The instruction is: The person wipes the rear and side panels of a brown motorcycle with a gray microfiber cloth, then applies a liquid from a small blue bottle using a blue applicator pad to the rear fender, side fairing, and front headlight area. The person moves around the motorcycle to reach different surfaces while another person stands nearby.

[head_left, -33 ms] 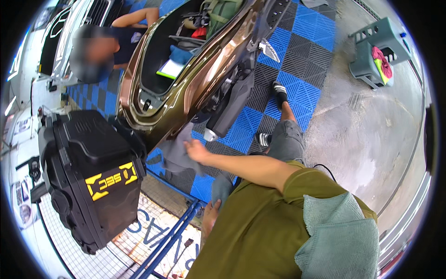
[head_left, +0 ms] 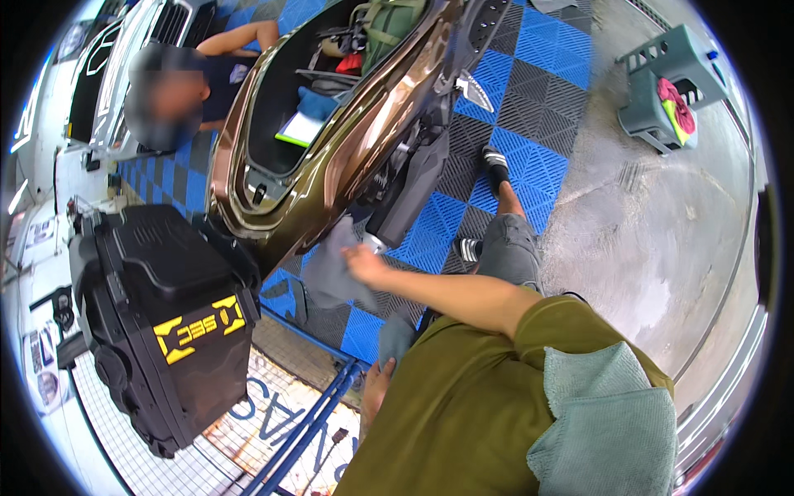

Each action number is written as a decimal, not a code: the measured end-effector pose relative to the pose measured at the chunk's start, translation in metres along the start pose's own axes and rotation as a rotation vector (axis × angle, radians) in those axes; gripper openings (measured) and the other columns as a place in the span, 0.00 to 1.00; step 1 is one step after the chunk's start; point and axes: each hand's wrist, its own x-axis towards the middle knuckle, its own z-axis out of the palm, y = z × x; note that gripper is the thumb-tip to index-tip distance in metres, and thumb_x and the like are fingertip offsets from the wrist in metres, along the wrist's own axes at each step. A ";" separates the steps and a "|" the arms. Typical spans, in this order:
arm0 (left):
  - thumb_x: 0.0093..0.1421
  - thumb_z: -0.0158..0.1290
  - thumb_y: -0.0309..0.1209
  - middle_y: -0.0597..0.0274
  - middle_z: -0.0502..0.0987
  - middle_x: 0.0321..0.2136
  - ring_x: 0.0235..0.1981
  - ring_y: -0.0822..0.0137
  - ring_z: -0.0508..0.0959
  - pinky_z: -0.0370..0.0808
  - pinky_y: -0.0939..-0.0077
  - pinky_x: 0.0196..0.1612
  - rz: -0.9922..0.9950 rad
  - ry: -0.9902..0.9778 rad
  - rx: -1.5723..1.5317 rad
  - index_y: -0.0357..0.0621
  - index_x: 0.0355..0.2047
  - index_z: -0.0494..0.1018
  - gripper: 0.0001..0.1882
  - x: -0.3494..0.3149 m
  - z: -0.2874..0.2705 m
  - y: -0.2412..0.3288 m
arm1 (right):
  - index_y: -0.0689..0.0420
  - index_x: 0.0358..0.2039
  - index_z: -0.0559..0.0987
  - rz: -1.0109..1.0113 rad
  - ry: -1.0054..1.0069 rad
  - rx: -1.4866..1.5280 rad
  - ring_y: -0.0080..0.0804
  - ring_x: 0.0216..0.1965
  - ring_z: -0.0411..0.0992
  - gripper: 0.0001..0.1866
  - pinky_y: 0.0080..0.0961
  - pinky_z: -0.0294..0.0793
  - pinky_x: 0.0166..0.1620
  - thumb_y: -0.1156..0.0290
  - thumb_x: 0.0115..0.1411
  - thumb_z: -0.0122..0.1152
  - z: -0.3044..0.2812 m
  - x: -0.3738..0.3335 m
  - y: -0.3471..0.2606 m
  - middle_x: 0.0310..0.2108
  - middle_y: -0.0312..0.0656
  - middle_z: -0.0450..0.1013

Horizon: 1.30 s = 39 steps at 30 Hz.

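Fingers bent and drawn together, that's my right hand (head_left: 362, 264), pinching the edge of a limp, soft grey cloth (head_left: 332, 269) and blurring a little as I look. Below it, my left hand (head_left: 376, 390) looks curled round the lower end of a blue-grey folded cloth (head_left: 395, 337); my shirt covers part of that grip, so I can't tell how tight it is.

Right beside my right fingers sits the silver tip of a dark, tubular exhaust (head_left: 405, 194), and just above the grey cloth is the tail of a glossy bronze-brown scooter body (head_left: 331, 178). Whether cloth and panel touch, I can't tell.

How far along? The bronze flank gleams all along, with no line between finished and unfinished, so I can't judge what's left. The deep black storage bay (head_left: 273, 103) stands open and loaded: dark blue cloth bundle (head_left: 318, 102), green fabric bag (head_left: 385, 37).

Further out, a bulky black hard case with yellow markings (head_left: 169, 248) on my left, a co-worker in a dark top (head_left: 222, 87) beyond the scooter, and grey plastic stools (head_left: 645, 124) off to the right.
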 end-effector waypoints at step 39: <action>0.65 0.56 0.41 0.38 0.76 0.48 0.47 0.55 0.78 0.76 0.65 0.48 -0.113 0.121 0.211 0.28 0.60 0.64 0.32 -0.006 0.079 0.117 | 0.73 0.57 0.70 -0.187 0.680 0.943 0.40 0.59 0.66 0.42 0.30 0.59 0.65 0.40 0.71 0.38 -0.206 0.148 -0.086 0.57 0.53 0.70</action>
